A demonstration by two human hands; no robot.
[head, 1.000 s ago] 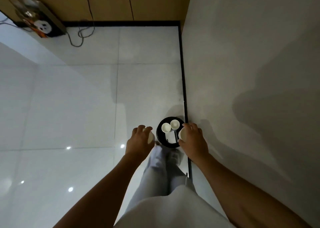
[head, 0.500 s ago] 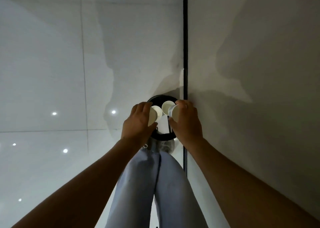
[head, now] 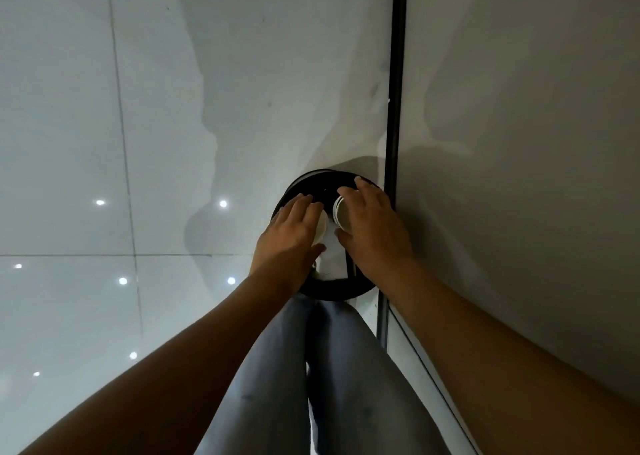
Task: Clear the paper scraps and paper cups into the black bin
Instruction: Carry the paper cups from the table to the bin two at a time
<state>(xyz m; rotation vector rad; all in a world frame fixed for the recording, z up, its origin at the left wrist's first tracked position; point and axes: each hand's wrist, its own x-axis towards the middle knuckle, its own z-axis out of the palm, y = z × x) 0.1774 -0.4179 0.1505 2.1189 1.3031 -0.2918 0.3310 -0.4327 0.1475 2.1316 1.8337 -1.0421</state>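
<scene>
Over the round black bin on glossy floor tiles, the left hand and right hand each loosely clasp a white paper cup, rims facing.

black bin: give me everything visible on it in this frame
The round black bin stands upright on the glossy white tiled floor, beside the dark baseboard strip of the grey wall. Its rim and dark inside show; material unclear. Both hands largely cover the opening: the left hand and right hand each hold a white paper cup over it. White paper shows inside.
</scene>
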